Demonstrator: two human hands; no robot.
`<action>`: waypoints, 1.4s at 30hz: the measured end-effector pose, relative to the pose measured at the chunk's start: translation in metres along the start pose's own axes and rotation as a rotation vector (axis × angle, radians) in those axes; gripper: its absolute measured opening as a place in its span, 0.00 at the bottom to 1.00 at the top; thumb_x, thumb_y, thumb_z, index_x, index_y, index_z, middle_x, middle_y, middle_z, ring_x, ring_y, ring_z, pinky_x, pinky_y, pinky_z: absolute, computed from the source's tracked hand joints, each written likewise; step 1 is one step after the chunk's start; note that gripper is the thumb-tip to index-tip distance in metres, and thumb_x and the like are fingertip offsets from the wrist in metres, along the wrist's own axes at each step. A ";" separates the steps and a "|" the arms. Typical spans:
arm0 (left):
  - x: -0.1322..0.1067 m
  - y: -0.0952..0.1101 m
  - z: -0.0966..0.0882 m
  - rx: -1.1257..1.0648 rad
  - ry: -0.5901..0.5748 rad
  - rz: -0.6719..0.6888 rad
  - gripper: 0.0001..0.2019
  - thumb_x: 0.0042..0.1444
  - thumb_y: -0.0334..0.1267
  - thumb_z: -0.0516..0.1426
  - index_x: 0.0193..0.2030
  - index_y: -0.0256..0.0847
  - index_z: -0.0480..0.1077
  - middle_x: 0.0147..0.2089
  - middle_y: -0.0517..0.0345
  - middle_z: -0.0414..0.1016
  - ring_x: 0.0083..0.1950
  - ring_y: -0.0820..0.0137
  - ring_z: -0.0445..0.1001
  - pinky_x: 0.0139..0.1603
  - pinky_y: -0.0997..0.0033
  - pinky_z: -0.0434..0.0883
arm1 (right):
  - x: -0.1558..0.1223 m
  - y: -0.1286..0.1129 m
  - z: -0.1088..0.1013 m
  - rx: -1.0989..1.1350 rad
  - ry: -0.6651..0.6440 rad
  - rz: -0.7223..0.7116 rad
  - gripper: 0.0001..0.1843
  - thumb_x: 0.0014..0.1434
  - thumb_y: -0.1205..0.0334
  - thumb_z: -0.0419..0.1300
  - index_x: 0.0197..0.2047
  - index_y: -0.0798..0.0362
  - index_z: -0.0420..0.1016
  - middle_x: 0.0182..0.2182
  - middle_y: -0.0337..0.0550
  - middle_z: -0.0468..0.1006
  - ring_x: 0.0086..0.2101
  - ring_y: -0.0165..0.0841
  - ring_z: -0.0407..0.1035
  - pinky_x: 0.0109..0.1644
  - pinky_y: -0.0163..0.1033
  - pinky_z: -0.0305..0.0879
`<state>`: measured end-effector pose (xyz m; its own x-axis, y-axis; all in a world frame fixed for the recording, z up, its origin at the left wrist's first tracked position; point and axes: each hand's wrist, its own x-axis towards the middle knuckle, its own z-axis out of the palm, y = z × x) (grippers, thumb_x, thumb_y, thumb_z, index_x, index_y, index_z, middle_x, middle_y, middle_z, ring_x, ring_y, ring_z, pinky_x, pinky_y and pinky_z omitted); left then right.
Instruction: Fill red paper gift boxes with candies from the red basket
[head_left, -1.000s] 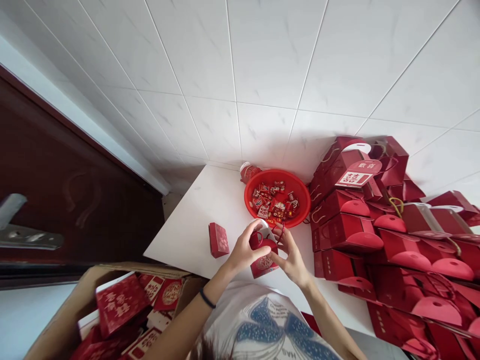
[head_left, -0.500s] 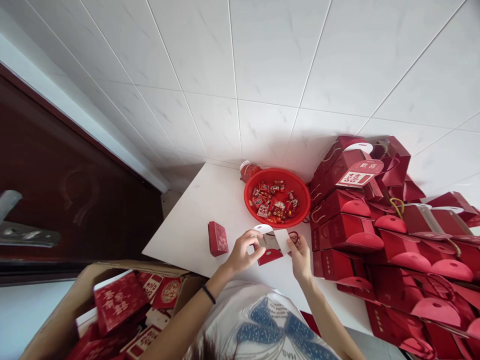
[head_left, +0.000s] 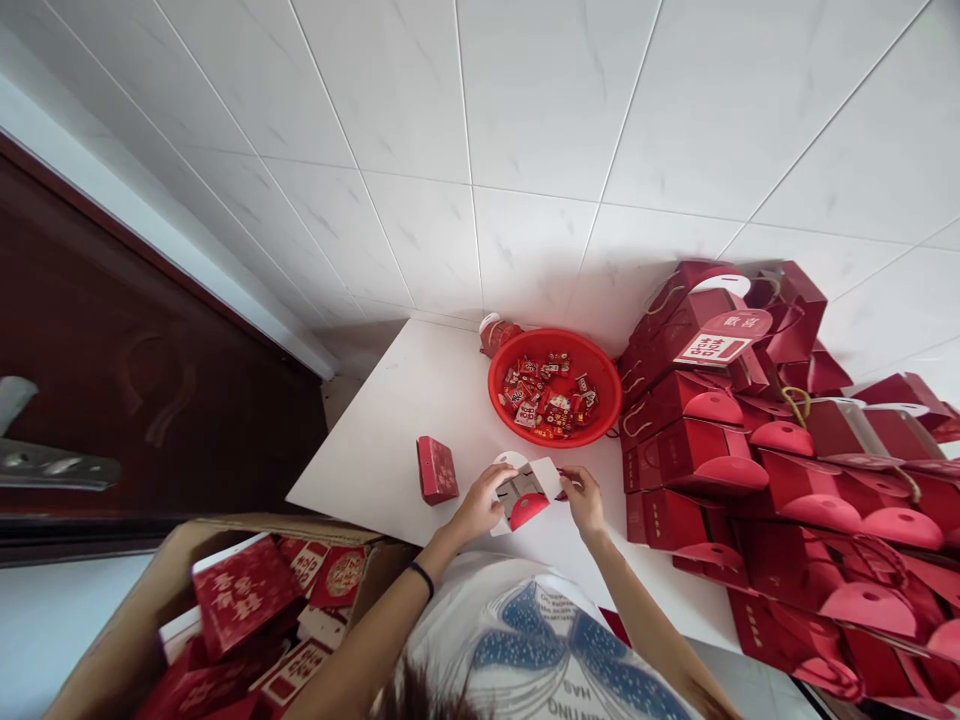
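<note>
A small red gift box [head_left: 523, 492] with a pale inside stands with its top flaps open, just in front of a red plastic basin [head_left: 517, 432]. My left hand [head_left: 480, 503] grips the box's left side, thumb toward me and fingers at the far side. At the right flap, my right hand [head_left: 585, 500] is closed in a pinch on a dark red cord, mostly hidden by the fingers. Several wrapped sweets [head_left: 556, 408] lie in the basin. Left of my hands, a closed small red box [head_left: 437, 470] rests on the white table [head_left: 375, 430].
Stacked red gift boxes [head_left: 697, 450] with cord handles crowd the right side. An open cardboard carton [head_left: 124, 625] at lower left holds flat red packaging [head_left: 244, 590]. Behind the basin sits a red packet [head_left: 495, 335] by the tiled wall [head_left: 420, 230].
The open box has turned and tilted, showing more of its inside. My left hand has shifted slightly left and down along it. My right hand has drawn a little away from its flap.
</note>
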<state>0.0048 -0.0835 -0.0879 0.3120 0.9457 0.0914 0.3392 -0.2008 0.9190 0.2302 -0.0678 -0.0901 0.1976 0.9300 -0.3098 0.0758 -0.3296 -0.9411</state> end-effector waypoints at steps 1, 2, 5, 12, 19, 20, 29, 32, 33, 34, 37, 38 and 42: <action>-0.001 -0.002 0.000 0.001 0.000 -0.005 0.35 0.40 0.17 0.51 0.57 0.43 0.71 0.62 0.49 0.72 0.67 0.59 0.68 0.71 0.48 0.63 | 0.002 0.001 -0.002 0.039 0.008 0.027 0.24 0.46 0.38 0.60 0.34 0.51 0.69 0.31 0.45 0.80 0.24 0.33 0.71 0.31 0.42 0.73; -0.002 -0.003 0.000 0.000 0.001 -0.007 0.35 0.41 0.17 0.52 0.57 0.44 0.71 0.62 0.49 0.72 0.67 0.59 0.68 0.71 0.47 0.63 | 0.004 0.002 -0.004 0.060 0.020 0.048 0.24 0.45 0.37 0.60 0.32 0.50 0.69 0.27 0.44 0.78 0.23 0.33 0.71 0.30 0.42 0.72; -0.002 -0.003 0.000 -0.006 0.003 -0.009 0.35 0.42 0.17 0.52 0.57 0.44 0.71 0.63 0.49 0.72 0.68 0.59 0.67 0.71 0.47 0.63 | 0.009 0.005 -0.013 0.050 0.070 0.068 0.24 0.45 0.35 0.58 0.28 0.49 0.65 0.22 0.43 0.75 0.22 0.34 0.70 0.27 0.42 0.71; -0.001 -0.001 0.003 0.029 -0.010 -0.034 0.35 0.41 0.15 0.52 0.57 0.44 0.72 0.63 0.49 0.71 0.70 0.56 0.65 0.72 0.46 0.62 | -0.006 -0.019 -0.016 -0.093 0.187 -0.066 0.15 0.50 0.49 0.55 0.37 0.50 0.69 0.35 0.48 0.79 0.34 0.38 0.73 0.39 0.43 0.71; 0.002 -0.001 0.010 0.080 -0.039 -0.020 0.39 0.42 0.16 0.51 0.63 0.41 0.67 0.68 0.45 0.66 0.72 0.55 0.61 0.73 0.43 0.60 | -0.033 -0.057 0.033 -0.695 -0.434 -0.462 0.14 0.58 0.70 0.51 0.39 0.52 0.77 0.40 0.49 0.81 0.41 0.37 0.74 0.46 0.39 0.67; 0.002 -0.001 0.011 0.079 -0.047 -0.021 0.39 0.42 0.17 0.51 0.65 0.41 0.66 0.69 0.45 0.64 0.73 0.55 0.60 0.73 0.43 0.60 | -0.034 -0.058 0.037 -0.799 -0.423 -0.461 0.14 0.57 0.72 0.52 0.40 0.53 0.77 0.41 0.50 0.81 0.43 0.39 0.74 0.48 0.40 0.66; 0.001 -0.003 0.016 0.094 -0.063 -0.080 0.39 0.46 0.18 0.52 0.67 0.43 0.63 0.71 0.48 0.62 0.74 0.57 0.56 0.75 0.45 0.57 | -0.029 -0.050 0.010 -1.126 -0.191 -0.325 0.25 0.58 0.70 0.57 0.59 0.51 0.71 0.59 0.54 0.72 0.50 0.41 0.73 0.54 0.44 0.66; 0.004 -0.002 0.018 0.106 -0.063 -0.097 0.40 0.45 0.18 0.52 0.67 0.44 0.63 0.70 0.49 0.64 0.74 0.58 0.58 0.75 0.48 0.57 | -0.029 -0.041 -0.001 -1.056 -0.183 -0.252 0.37 0.57 0.70 0.58 0.69 0.50 0.59 0.67 0.54 0.62 0.54 0.42 0.73 0.53 0.42 0.68; 0.004 -0.002 0.018 0.106 -0.066 -0.095 0.40 0.45 0.17 0.52 0.67 0.44 0.62 0.69 0.49 0.64 0.73 0.58 0.59 0.75 0.48 0.58 | -0.030 -0.038 -0.003 -1.028 -0.195 -0.218 0.39 0.57 0.69 0.59 0.71 0.50 0.56 0.69 0.54 0.60 0.54 0.42 0.73 0.51 0.41 0.69; 0.004 -0.001 0.018 0.104 -0.070 -0.091 0.41 0.44 0.17 0.52 0.68 0.44 0.62 0.69 0.49 0.65 0.73 0.58 0.59 0.75 0.48 0.58 | -0.031 -0.036 -0.004 -1.000 -0.206 -0.186 0.42 0.57 0.68 0.59 0.73 0.50 0.52 0.69 0.54 0.59 0.54 0.43 0.73 0.49 0.40 0.70; 0.003 -0.001 0.019 0.088 -0.076 -0.077 0.41 0.43 0.17 0.52 0.67 0.44 0.63 0.68 0.49 0.66 0.72 0.58 0.61 0.74 0.49 0.60 | -0.035 -0.027 -0.005 -0.949 -0.230 -0.091 0.45 0.57 0.66 0.60 0.75 0.51 0.46 0.65 0.55 0.66 0.52 0.44 0.75 0.46 0.40 0.71; 0.002 -0.002 0.019 0.084 -0.072 -0.074 0.40 0.44 0.17 0.52 0.66 0.44 0.64 0.68 0.49 0.66 0.72 0.58 0.61 0.73 0.50 0.61 | -0.036 -0.024 -0.004 -0.943 -0.232 -0.068 0.45 0.57 0.65 0.60 0.75 0.51 0.47 0.62 0.55 0.69 0.50 0.45 0.76 0.46 0.40 0.72; 0.002 -0.006 0.020 0.056 -0.005 -0.061 0.36 0.47 0.18 0.54 0.64 0.44 0.66 0.65 0.49 0.69 0.69 0.58 0.64 0.72 0.51 0.63 | -0.033 -0.009 -0.002 -0.881 -0.212 -0.098 0.40 0.57 0.63 0.60 0.71 0.50 0.56 0.56 0.54 0.72 0.46 0.44 0.77 0.45 0.42 0.73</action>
<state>0.0208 -0.0854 -0.1012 0.2938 0.9553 0.0339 0.4064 -0.1570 0.9001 0.2249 -0.0959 -0.0715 -0.0266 0.9421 -0.3342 0.8194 -0.1709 -0.5472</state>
